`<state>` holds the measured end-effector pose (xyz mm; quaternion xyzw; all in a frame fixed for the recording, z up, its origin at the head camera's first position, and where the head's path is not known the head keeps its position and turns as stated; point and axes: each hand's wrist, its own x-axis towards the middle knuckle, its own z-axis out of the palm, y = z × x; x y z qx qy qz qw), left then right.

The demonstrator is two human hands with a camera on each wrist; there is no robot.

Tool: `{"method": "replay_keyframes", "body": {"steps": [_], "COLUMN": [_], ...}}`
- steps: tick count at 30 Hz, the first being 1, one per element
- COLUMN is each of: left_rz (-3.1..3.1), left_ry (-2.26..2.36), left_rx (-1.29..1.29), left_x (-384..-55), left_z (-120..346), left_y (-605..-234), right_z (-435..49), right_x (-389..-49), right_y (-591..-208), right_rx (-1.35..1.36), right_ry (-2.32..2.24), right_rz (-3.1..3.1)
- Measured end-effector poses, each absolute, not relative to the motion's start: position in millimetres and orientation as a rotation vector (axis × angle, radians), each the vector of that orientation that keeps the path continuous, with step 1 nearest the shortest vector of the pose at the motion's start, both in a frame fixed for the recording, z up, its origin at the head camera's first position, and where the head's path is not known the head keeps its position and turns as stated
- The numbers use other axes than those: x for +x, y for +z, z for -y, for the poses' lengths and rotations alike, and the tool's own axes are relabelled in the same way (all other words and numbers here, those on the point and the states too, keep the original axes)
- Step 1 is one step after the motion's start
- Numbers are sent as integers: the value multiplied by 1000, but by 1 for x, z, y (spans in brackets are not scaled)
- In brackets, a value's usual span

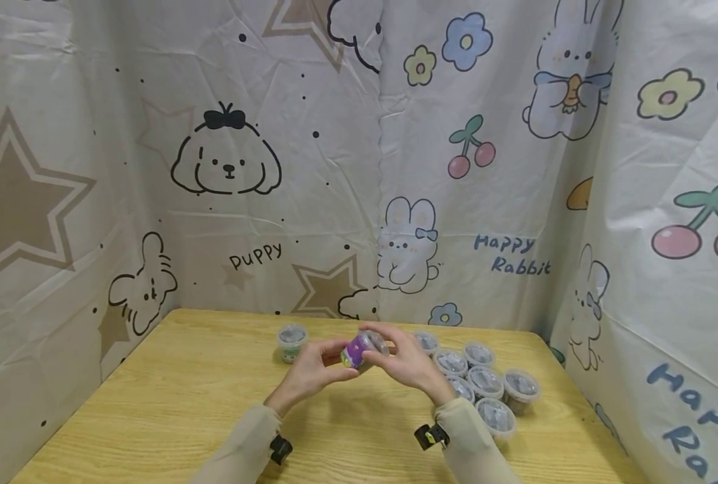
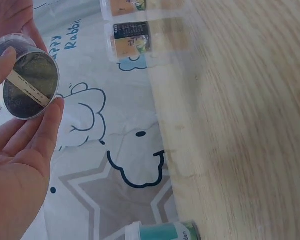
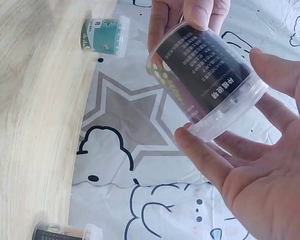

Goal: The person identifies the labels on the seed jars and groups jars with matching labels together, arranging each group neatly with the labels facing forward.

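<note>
Both hands hold a small clear plastic tub (image 1: 355,351) with a purple and black label, tilted above the middle of the table. My left hand (image 1: 312,371) grips it near the base, thumb on one side and fingers on the other. Its dark round base (image 2: 32,82), crossed by a pale printed strip, faces the left wrist camera. At the other end, my right hand (image 1: 412,361) has thumb and fingertips around the clear lid (image 3: 230,112). White print covers the black label panel (image 3: 205,70) in the right wrist view.
One tub with a teal label (image 3: 101,36) stands alone at the back left of the wooden table (image 1: 171,403). Several lidded tubs (image 1: 485,382) cluster on the right, near my right forearm. A printed cloth (image 1: 335,168) hangs behind the table and along both sides.
</note>
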<state>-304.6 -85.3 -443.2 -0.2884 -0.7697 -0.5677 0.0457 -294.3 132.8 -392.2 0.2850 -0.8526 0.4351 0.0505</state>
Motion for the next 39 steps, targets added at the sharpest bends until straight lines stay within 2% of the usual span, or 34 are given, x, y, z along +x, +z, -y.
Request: {"method": "replay_keyframes", "body": {"steps": [11,22,31,39], "left_rz": [2368,2399,2339,2315], "left_ry": [-1569,-1823,-1711,-1736], "left_rx": [-820,-814,-735,-856], "left_x": [-300,-304,-301,-303], "left_z": [83,90,90,93], "left_y": [-446,-445,-445,-445], "right_z": [-128,-124,-121,-123], "right_x": [-293,-292,-294,-294], "right_y": [-394,-398,-394,-395], "right_rx": [788,816,794,812], "right_ry": [1226,1307,1260,1289], "right_rz": [2630,2570,2619,2573]}}
